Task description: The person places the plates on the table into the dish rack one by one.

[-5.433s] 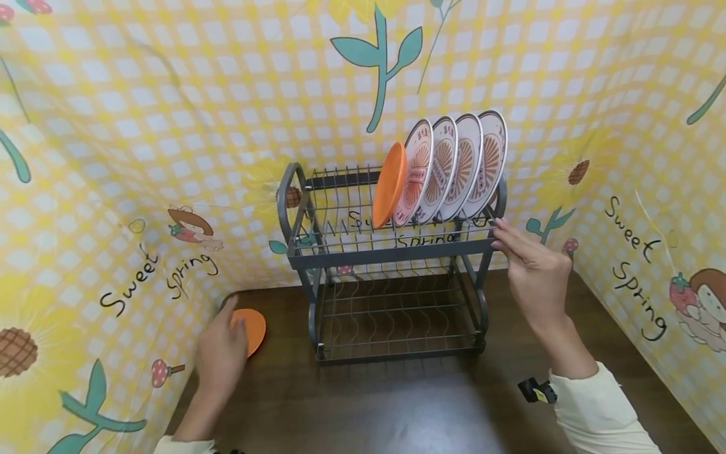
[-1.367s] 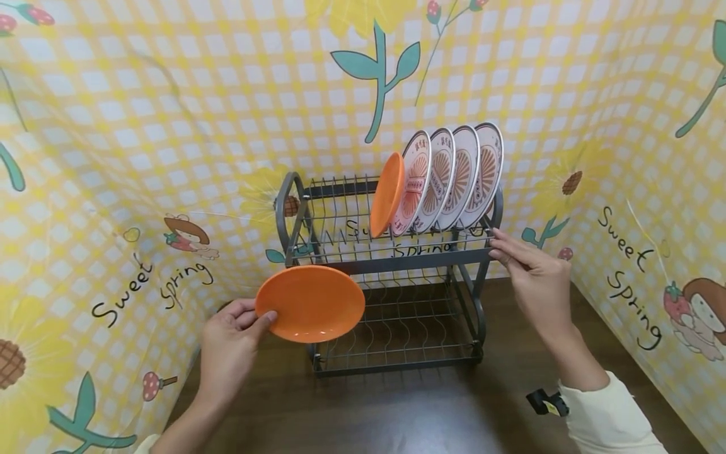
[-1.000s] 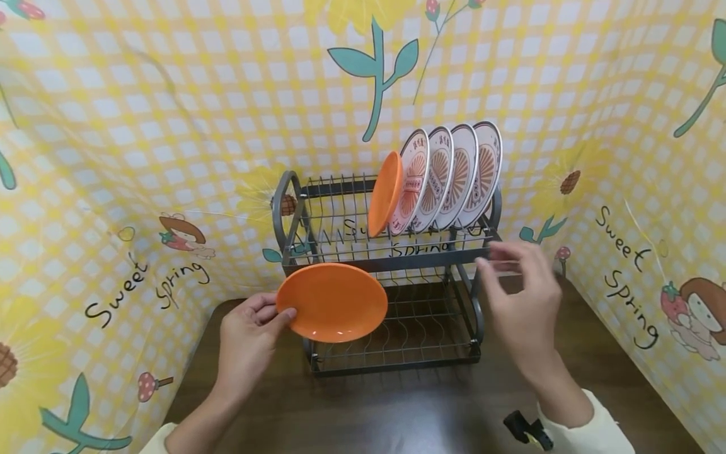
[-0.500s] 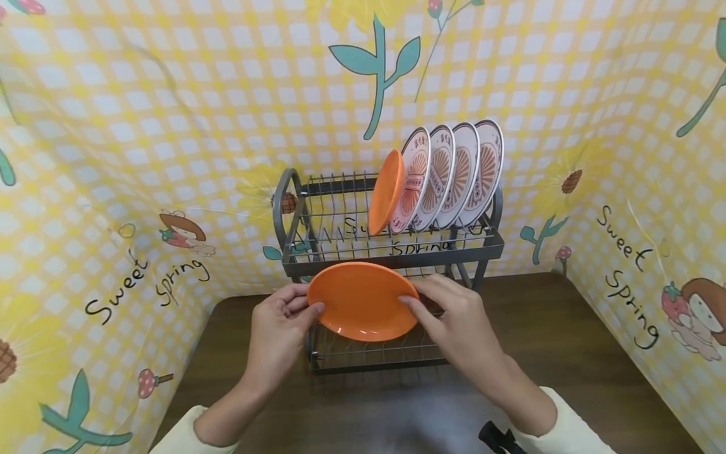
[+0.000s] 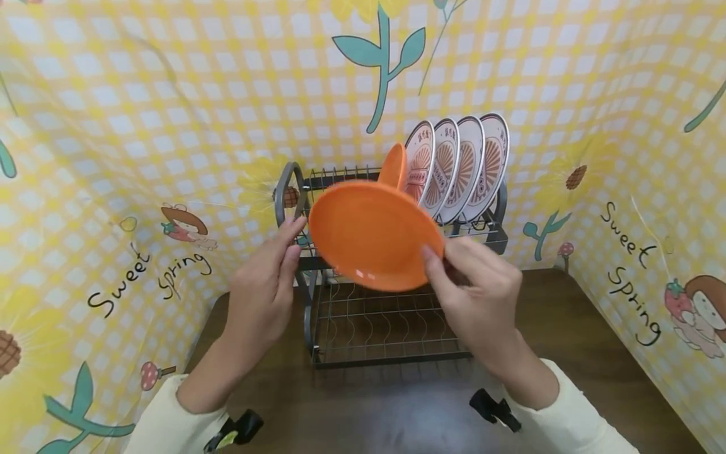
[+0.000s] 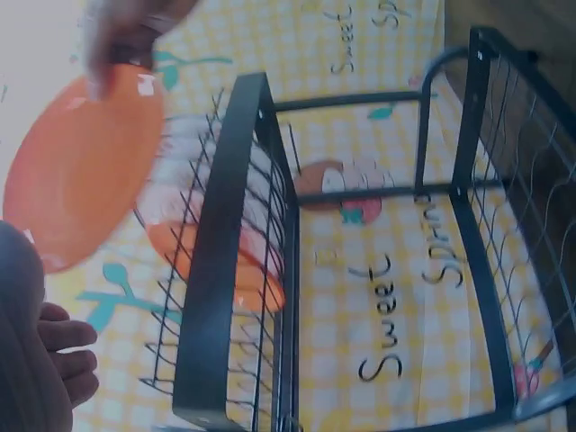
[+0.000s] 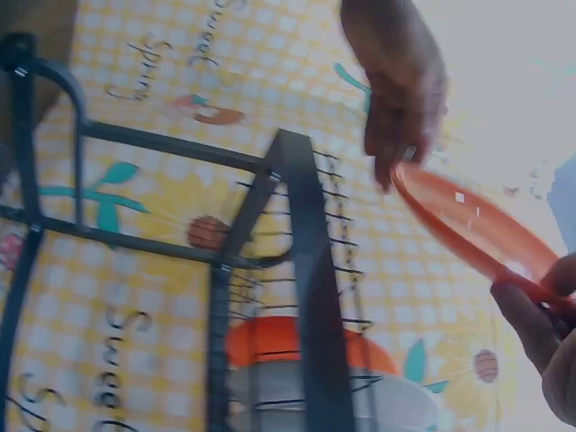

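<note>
In the head view an orange plate (image 5: pixel 374 236) hangs tilted in front of the rack's upper tier. My right hand (image 5: pixel 482 296) pinches its right rim, thumb on the inner face. Beside the left rim is my left hand (image 5: pixel 263 290), fingers fairly straight; whether a fingertip touches the rim I cannot tell. A second orange plate (image 5: pixel 394 165) stands upright in the dish rack (image 5: pixel 386 362), partly hidden by the held one. To its right lean several patterned white plates (image 5: pixel 493 167). The left wrist view catches the held orange plate (image 6: pixel 85 171) as a blur.
The two-tier dark metal rack stands on a brown wooden table (image 5: pixel 544 328) against a yellow checked cloth (image 5: pixel 198 126), which also covers both sides. Bare wire slots lie left of the upright plates. Wrist cameras (image 5: pixel 241 429) sit under both sleeves.
My left hand took the orange plate from the table at left and brought it to the middle. My right hand left the rack and gripped the plate; it has risen and tilted, the left fingers straightening.
</note>
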A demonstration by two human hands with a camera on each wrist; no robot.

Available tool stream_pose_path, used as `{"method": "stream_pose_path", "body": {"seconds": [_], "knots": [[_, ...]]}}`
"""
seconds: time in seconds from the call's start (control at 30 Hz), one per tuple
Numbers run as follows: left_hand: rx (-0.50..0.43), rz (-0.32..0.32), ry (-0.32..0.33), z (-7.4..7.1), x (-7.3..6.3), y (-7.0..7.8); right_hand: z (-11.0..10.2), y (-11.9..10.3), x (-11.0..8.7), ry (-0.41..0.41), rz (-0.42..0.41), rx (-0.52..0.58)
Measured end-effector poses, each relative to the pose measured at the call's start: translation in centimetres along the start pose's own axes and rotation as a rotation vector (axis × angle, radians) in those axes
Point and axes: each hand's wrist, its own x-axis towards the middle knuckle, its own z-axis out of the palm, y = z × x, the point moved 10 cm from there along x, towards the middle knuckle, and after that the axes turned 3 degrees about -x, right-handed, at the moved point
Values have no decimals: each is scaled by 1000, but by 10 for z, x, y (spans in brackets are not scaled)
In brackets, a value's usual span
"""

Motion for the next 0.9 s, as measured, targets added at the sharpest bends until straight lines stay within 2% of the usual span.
{"method": "stream_pose_path", "body": {"seconds": [0.07,0.17,0.23,0.3,0.47,0.57,0.77,0.9], "knots": [[63,-4,-72,15,5,-9,-3,-1,12,62,5,-52],[149,27,-167,38,7,-22,-3,-1,27,127,27,-109],[199,70,-208,50,7,-28,-3,-2,35,161,27,-154],[235,121,-208,57,7,-30,-2,-3,42,192,24,-183],[248,241,-140,58,9,-22,2,-8,57,218,6,-274],[236,291,-136,58,10,-16,8,-8,66,207,7,-325],[200,310,-160,58,11,-12,24,-8,79,182,-1,-450],[198,321,-170,57,10,-11,38,-3,86,109,29,-517]]}}
